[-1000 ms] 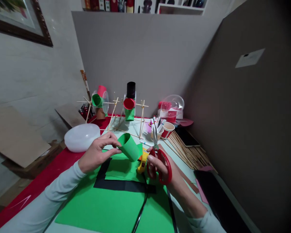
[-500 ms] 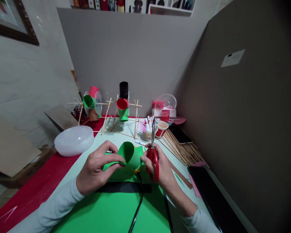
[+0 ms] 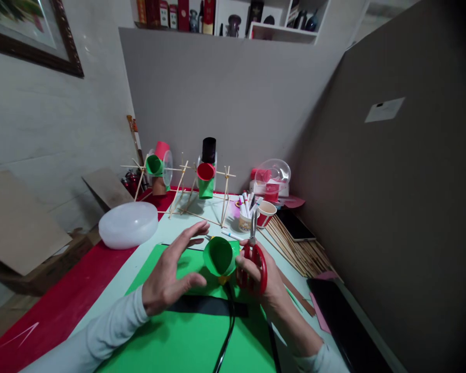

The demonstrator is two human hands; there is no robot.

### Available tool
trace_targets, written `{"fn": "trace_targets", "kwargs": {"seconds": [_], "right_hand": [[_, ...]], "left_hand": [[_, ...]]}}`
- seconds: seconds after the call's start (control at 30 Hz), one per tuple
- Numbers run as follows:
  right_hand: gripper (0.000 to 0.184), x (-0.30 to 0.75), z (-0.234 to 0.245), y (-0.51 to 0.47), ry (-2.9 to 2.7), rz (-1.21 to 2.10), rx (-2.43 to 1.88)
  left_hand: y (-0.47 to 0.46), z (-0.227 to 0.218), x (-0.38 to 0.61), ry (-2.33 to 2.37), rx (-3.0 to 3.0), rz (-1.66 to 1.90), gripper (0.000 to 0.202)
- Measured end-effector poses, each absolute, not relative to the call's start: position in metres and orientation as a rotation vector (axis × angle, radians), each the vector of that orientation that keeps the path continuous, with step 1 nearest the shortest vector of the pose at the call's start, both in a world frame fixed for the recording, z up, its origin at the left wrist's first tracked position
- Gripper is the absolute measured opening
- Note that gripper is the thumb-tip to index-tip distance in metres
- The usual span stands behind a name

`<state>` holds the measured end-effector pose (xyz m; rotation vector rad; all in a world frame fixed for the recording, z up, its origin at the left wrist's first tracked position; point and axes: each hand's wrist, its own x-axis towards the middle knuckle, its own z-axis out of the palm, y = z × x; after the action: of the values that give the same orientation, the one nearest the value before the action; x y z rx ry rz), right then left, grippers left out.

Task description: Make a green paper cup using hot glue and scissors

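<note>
A rolled green paper tube (image 3: 219, 256), its round mouth facing me, is near the middle of the table. My left hand (image 3: 170, 277) is just left of it, thumb and fingers spread, with nothing in them. In my right hand (image 3: 271, 274) is a pair of scissors (image 3: 262, 269) with red handles, blades pointing up and away. The fingertips of that hand are at the tube's right side; whether they pinch it is hard to tell. Below the tube, a small yellow object (image 3: 223, 280) shows in part, with a black cord (image 3: 230, 326) running toward me. A green sheet (image 3: 166, 344) lies underneath.
A black strip (image 3: 194, 304) crosses the green sheet. Two stick frames with coloured paper tubes (image 3: 205, 187) stand at the back. Markers in a cup (image 3: 245, 223), a red-and-white paper cup (image 3: 265, 217), wooden sticks (image 3: 295, 254) and a phone (image 3: 295, 225) are right. A translucent bowl (image 3: 128, 225) is left.
My left hand has let go of the green paper and spread its fingers. The paper now shows a rounder tube mouth toward me. The right hand still holds the scissors. The view has shifted slightly.
</note>
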<state>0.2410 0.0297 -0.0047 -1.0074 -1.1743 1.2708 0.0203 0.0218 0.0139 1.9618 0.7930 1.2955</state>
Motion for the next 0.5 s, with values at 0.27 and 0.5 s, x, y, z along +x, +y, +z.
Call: {"fn": "trace_targets", "kwargs": {"seconds": [0.27, 0.5], "right_hand": [[0.051, 0.234, -0.007, 0.023, -1.113, 1.391, -0.968], [0.048, 0.230, -0.003, 0.018, -1.102, 1.450, -0.969]], "left_hand": [[0.018, -0.006, 0.042, 0.944, 1.887, 1.233, 0.091], [0.018, -0.002, 0.041, 0.926, 1.963, 1.224, 0.060]]}}
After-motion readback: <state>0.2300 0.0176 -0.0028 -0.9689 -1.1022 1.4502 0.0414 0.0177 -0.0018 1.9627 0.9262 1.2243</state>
